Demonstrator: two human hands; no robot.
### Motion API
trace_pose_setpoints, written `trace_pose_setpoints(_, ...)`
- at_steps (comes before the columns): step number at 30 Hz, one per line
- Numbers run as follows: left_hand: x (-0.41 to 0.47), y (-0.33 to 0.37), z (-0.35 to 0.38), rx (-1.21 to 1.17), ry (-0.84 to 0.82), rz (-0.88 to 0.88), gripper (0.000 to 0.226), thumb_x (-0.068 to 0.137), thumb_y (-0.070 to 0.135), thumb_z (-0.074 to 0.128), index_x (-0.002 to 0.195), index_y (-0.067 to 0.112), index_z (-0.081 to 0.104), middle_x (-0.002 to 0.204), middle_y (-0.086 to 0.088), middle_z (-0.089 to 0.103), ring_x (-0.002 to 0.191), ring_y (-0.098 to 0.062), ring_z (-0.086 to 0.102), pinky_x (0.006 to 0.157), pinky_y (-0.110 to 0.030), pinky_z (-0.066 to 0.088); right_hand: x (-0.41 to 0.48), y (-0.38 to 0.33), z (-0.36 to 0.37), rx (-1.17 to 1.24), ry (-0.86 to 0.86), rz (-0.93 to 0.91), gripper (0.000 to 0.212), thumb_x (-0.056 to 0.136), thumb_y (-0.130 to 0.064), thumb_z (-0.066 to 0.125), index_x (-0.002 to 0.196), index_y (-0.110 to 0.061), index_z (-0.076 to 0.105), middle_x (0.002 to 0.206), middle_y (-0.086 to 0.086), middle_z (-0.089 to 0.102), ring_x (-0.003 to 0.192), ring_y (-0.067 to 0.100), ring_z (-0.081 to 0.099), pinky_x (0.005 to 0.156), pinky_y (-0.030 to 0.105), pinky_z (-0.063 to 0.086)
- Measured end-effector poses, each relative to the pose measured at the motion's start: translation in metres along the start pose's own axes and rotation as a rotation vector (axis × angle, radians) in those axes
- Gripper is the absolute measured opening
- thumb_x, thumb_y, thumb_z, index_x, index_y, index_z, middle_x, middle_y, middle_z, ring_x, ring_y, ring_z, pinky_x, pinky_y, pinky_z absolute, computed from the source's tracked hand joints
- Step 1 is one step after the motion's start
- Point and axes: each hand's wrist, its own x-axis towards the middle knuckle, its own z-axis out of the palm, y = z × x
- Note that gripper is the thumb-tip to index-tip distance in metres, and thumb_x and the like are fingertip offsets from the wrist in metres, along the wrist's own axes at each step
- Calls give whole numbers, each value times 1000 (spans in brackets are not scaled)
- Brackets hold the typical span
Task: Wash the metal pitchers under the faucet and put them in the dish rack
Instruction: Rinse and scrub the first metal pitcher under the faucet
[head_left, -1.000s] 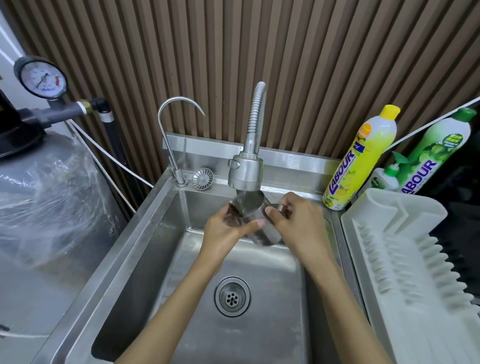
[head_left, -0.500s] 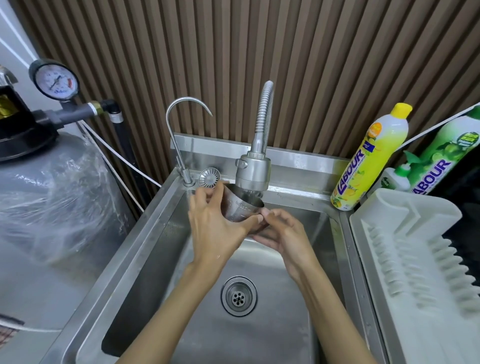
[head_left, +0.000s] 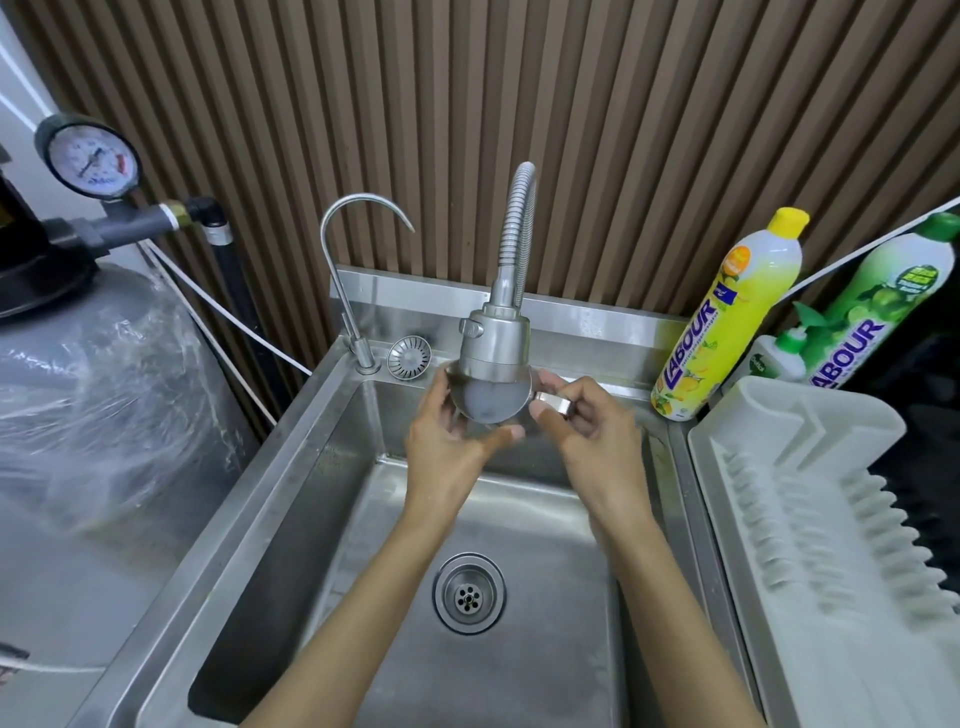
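Both hands (head_left: 447, 436) cradle round (steel) pitcher (head_left: 488, 402).

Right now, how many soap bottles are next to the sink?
3, all at the back right behind the dish rack: yellow bottle, small white bottle, tall green bottle. The rack may hide others.
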Motion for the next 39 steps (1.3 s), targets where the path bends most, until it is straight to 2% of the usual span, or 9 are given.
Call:
trace_pose_setpoints(4, 5, 14, -4, 331, 85, 267, 78, 54, 7, 78, 122, 32, 48, 115, 15, 50, 103, 11, 48, 87, -1, 34, 6, 26, 8, 452, -209, 190, 26, 85, -4, 60, 64, -14, 49, 115, 5, 66, 119, 15, 57, 106, 38, 42)
trace_pose_setpoints(8, 2, 26, -7, 564, 76, 317, 78, 59, 11, 77, 132, 15, 49, 120, 1, 47, 113, -8, 48, 94, -10, 35, -3, 36, 15, 672, -333, 306, 15, 86, -7, 56, 73, -8, 50, 85, 6, 70, 90, 24, 64, 97, 37, 51)
trace_pose_setpoints(11, 3, 35, -11, 677, 69, 249, 86, 49, 34, 75, 130, 18, 50, 111, 1, 46, 109, -18, 50, 93, -27, 41, -6, 29, 11, 547, -284, 304, 16, 87, -11, 58, 72, -9, 53, 79, 7, 72, 80, 22, 69, 85, 36, 57)
trace_pose_setpoints(20, -7, 16, -10, 414, -80, -120, 45, 53, 39, 88, 92, 24, 70, 80, 14, 70, 73, 11, 63, 63, 0, 41, 0, -8, -22, -243, -23, 82, 27, 76, -30, 70, 62, -16, 52, 67, 11, 69, 60, 28, 62, 67, 47, 58)
trace_pose_setpoints(24, 0, -4, -5, 137, -191, -209, 63, 43, 24, 86, 102, 16, 67, 96, -1, 75, 98, -17, 68, 85, -23, 52, -11, -15, -18, -525, 50, -124, 22, 78, -23, 69, 64, -20, 52, 70, 0, 68, 69, 25, 60, 68, 35, 48)
trace_pose_setpoints(29, 9, -7, -2, 9, -113, -43, 86, 48, 3, 81, 128, 12, 50, 120, -5, 65, 107, -12, 63, 87, -21, 52, -9, 3, -12, -111, -17, -25, 22, 80, -10, 68, 66, -18, 53, 112, -15, 65, 98, -4, 64, 86, 10, 47)
trace_pose_setpoints(32, 16, -1, -8, 171, -56, 118, 94, 45, 13, 81, 133, 18, 46, 128, 2, 57, 116, -16, 56, 100, -28, 45, -5, 18, -1, 216, -139, 124, 19, 84, -8, 63, 68, -12, 53, 121, -4, 65, 102, -19, 56, 96, 18, 43)
trace_pose_setpoints(36, 12, 10, -16, 478, -13, 243, 88, 54, 11, 79, 135, 19, 46, 120, 9, 47, 118, -13, 48, 100, -23, 40, -7, 38, 19, 560, -211, 297, 16, 88, -5, 56, 72, -8, 52, 93, 9, 69, 106, 25, 62, 98, 34, 49)
trace_pose_setpoints(39, 6, 16, -19, 647, 61, 189, 96, 46, 33, 73, 136, 19, 45, 115, 4, 44, 117, -18, 44, 102, -33, 37, -8, 37, 19, 540, -227, 341, 14, 88, -11, 57, 74, -8, 56, 81, 9, 70, 84, 27, 67, 83, 32, 57)
